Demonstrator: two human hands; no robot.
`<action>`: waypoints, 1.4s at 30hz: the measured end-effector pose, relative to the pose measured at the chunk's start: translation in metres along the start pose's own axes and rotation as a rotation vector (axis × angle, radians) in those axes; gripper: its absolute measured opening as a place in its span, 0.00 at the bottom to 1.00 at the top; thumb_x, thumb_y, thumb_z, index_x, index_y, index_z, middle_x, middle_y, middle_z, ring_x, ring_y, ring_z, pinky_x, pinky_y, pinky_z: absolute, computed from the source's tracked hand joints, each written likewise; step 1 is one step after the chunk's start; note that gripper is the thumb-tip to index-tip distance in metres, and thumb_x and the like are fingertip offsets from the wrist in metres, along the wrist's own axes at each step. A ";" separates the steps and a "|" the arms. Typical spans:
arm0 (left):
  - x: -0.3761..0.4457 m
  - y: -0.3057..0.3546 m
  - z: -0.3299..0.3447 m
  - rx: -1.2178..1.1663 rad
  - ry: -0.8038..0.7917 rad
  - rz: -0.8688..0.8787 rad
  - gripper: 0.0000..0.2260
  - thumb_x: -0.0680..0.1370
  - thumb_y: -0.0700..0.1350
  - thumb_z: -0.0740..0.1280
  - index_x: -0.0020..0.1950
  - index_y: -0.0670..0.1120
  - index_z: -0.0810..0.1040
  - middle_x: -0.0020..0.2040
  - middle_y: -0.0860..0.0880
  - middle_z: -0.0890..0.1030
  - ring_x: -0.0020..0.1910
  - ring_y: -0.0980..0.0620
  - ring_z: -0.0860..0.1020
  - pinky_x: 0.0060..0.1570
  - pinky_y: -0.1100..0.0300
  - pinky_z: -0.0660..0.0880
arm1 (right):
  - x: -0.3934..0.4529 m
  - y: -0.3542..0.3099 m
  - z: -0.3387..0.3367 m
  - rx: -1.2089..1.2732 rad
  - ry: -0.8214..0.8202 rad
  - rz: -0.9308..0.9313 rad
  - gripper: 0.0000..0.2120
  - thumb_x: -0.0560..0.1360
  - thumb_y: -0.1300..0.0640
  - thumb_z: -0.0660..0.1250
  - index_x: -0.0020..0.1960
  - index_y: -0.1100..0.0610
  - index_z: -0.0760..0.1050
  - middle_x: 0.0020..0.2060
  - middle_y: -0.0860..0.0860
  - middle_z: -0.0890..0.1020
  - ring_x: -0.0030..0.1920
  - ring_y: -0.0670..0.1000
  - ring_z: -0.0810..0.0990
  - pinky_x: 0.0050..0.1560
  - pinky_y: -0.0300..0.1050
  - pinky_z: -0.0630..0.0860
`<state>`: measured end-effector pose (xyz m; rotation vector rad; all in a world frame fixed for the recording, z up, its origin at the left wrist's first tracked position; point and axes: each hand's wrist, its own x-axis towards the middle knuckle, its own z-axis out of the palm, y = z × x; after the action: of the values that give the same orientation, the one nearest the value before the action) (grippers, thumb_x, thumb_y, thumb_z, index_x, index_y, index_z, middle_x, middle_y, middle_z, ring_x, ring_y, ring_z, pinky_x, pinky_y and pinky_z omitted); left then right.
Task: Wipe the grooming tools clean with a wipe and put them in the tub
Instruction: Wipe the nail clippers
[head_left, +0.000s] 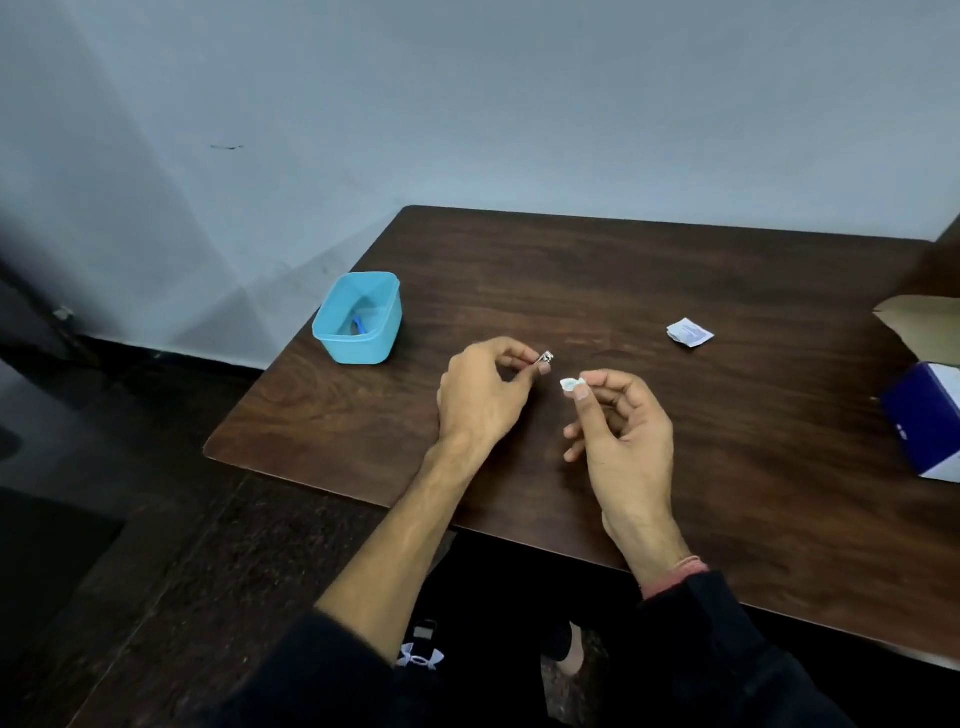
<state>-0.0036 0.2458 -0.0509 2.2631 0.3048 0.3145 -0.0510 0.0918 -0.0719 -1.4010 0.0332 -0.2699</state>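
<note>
A small metal grooming tool (545, 357), too small to tell apart clearly, is sitting pinched between the thumb and fingertips of the left hand (480, 397), held just above the dark wooden table (727, 291) near its middle. The other fingers of that hand are curling in toward the palm. Just beside the tool, but not touching it, a crumpled white wipe (571, 384) is being pinched between the thumb and forefinger of the right hand (623, 431), whose remaining fingers are hanging loosely curled below. The two hands are facing each other with a narrow gap between tool and wipe.

Off to the left, near the table's left edge, a light blue tub (384, 332) is standing upright and open, with a small blue item (359, 326) lying on its bottom. Well apart to the right, a torn white and blue sachet (690, 333) is lying flat on the table. At the far right edge a blue and white box (924, 415) is resting, with a brown cardboard flap (919, 317) showing behind it. Black sleeves (727, 649) are covering both forearms near the bottom, and a pinkish thread band (675, 571) is circling the right wrist.
</note>
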 end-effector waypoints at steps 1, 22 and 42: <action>-0.013 0.000 0.000 -0.091 -0.004 0.007 0.04 0.78 0.56 0.80 0.50 0.60 0.89 0.45 0.64 0.87 0.48 0.65 0.84 0.56 0.54 0.83 | 0.000 -0.001 -0.002 0.023 0.010 0.008 0.05 0.84 0.60 0.74 0.56 0.52 0.83 0.51 0.53 0.89 0.34 0.50 0.81 0.28 0.44 0.79; -0.082 0.002 0.009 -0.622 -0.184 0.051 0.09 0.84 0.39 0.75 0.59 0.51 0.91 0.51 0.52 0.91 0.50 0.48 0.89 0.37 0.58 0.83 | -0.007 -0.008 -0.036 -0.035 -0.052 0.003 0.03 0.82 0.61 0.76 0.56 0.57 0.85 0.48 0.55 0.89 0.42 0.55 0.88 0.36 0.49 0.84; -0.081 -0.005 0.008 -0.668 -0.265 0.096 0.08 0.86 0.38 0.73 0.62 0.47 0.89 0.57 0.51 0.90 0.57 0.52 0.89 0.46 0.53 0.88 | -0.011 -0.008 -0.037 -0.167 -0.051 -0.032 0.06 0.79 0.61 0.79 0.51 0.50 0.89 0.46 0.48 0.90 0.46 0.53 0.90 0.37 0.47 0.84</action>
<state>-0.0781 0.2177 -0.0700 1.6329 -0.0510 0.1317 -0.0698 0.0576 -0.0722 -1.5753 -0.0091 -0.2623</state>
